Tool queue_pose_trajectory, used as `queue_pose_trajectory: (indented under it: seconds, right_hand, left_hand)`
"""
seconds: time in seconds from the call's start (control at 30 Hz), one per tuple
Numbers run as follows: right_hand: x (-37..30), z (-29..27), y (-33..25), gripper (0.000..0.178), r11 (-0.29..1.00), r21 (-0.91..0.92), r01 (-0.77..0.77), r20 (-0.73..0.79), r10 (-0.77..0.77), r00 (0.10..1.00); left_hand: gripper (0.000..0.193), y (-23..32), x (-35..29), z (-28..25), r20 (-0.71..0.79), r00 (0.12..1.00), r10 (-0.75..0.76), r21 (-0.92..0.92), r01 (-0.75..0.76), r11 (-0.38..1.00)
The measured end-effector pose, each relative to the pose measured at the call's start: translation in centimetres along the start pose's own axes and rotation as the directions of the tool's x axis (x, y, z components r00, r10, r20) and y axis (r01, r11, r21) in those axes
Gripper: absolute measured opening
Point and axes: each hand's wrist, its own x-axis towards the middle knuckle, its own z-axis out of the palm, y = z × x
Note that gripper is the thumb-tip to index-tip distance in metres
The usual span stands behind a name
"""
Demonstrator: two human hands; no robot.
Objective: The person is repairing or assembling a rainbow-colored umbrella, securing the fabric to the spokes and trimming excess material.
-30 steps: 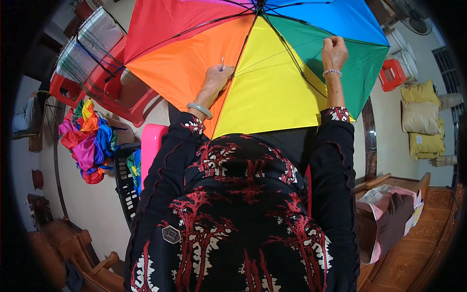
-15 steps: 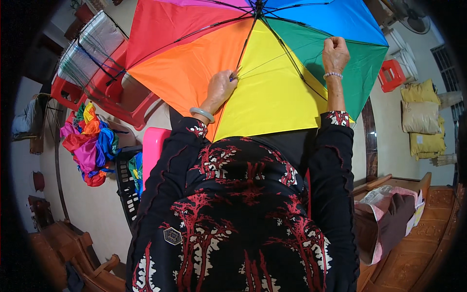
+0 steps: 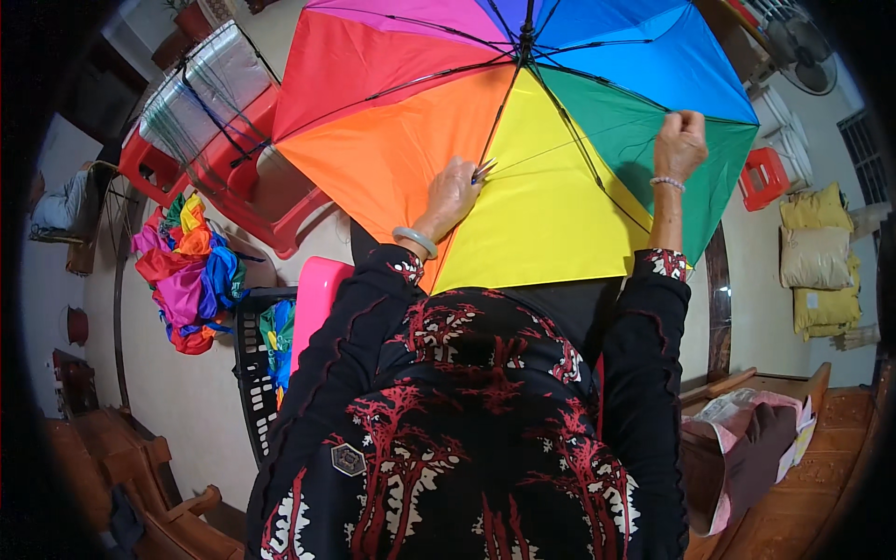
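Note:
An open rainbow umbrella (image 3: pixel 551 224) lies inside up across my lap, its black ribs (image 3: pixel 583 145) meeting at the hub (image 3: pixel 526 42). My left hand (image 3: pixel 452 198) is closed at the rib between the orange and yellow panels. Small snips (image 3: pixel 483 171), with pointed metal tips and a bit of blue, stick out of it; the fingers hide the rest. Over the green panel, my right hand (image 3: pixel 680 147) pinches a thin dark thread (image 3: pixel 569 142), which runs across from near the left hand. Whether a needle is in those fingers I cannot tell.
Bundled rainbow umbrella fabric (image 3: pixel 187 275) is heaped at the left, beside a black crate (image 3: pixel 254 373) holding more. Red stools (image 3: pixel 252 187) stand at the far left, another red stool (image 3: pixel 763 177) at the right. Yellow sacks (image 3: pixel 817 261) and a carved wooden bench (image 3: pixel 793 476) are farther right.
The whole view has shifted, with the umbrella and surroundings appearing lower and farther right. My right hand has moved slightly away from the left one, the thread still stretched between them.

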Motion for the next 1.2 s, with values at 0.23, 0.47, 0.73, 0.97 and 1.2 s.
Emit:
queue_pose_trajectory:
  seconds: [0.23,0.47,0.73,0.97,1.2]
  right_hand:
    - [2.8,-3.6,3.9,0.012,0.982,-0.120,-0.145,-0.116,0.131,0.985]
    - [1.7,-4.5,7.3,0.023,0.894,-0.443,-0.061,0.096,0.114,0.989]
    - [-0.4,-1.9,-2.0,0.025,0.984,-0.146,0.099,0.327,-0.046,0.944]
    - [-12.4,5.3,-7.7,0.016,0.930,0.185,0.319,0.902,-0.290,0.321]
    - [-18.1,6.2,-7.8,0.017,0.943,0.138,0.304,0.932,-0.228,0.283]
  left_hand:
    - [0.020,0.4,-0.1,-0.1,0.058,0.998,0.017,0.075,-0.021,0.997]
    - [0.017,-0.7,0.7,0.0,0.080,0.995,-0.056,-0.137,0.066,0.988]
    - [0.022,-1.5,1.3,0.5,0.030,0.941,-0.336,-0.591,0.288,0.753]
    - [0.021,-1.2,1.3,0.3,0.048,0.926,-0.374,-0.604,0.325,0.728]
    - [0.019,-1.1,0.8,-0.2,0.072,0.929,-0.363,-0.415,0.359,0.836]
